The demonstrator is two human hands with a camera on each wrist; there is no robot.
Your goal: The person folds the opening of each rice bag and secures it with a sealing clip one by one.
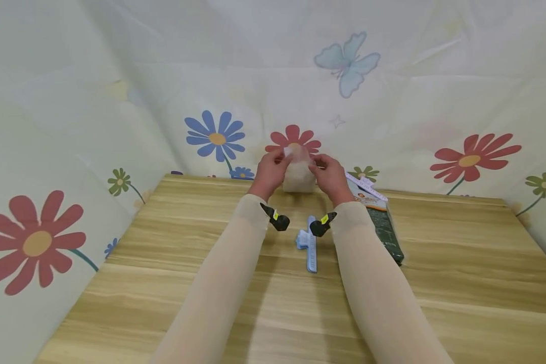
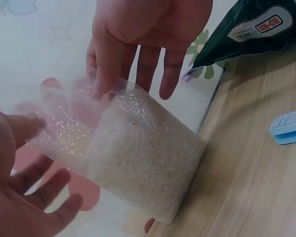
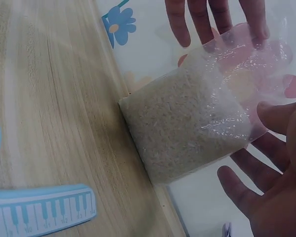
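Observation:
A clear plastic bag of rice (image 1: pixel 299 179) stands upright at the back of the table, its lower part full of white grains. Its loose, see-through top rises above the rice. My left hand (image 1: pixel 272 171) pinches one side of that top between thumb and fingers. On the opposite side, my right hand (image 1: pixel 329 174) pinches the plastic near the upper edge, with its other fingers spread behind. Both wrist views show the rice (image 2: pixel 148 148) settled flat at the bottom, its base on the table.
Between my forearms lies a light blue bag clip (image 1: pixel 311 245) with piano keys printed on it. To the right is a dark green packet (image 1: pixel 387 230) with a pale purple clip (image 1: pixel 366 187) across its top. A flower-printed sheet (image 1: pixel 250 91) hangs behind the table.

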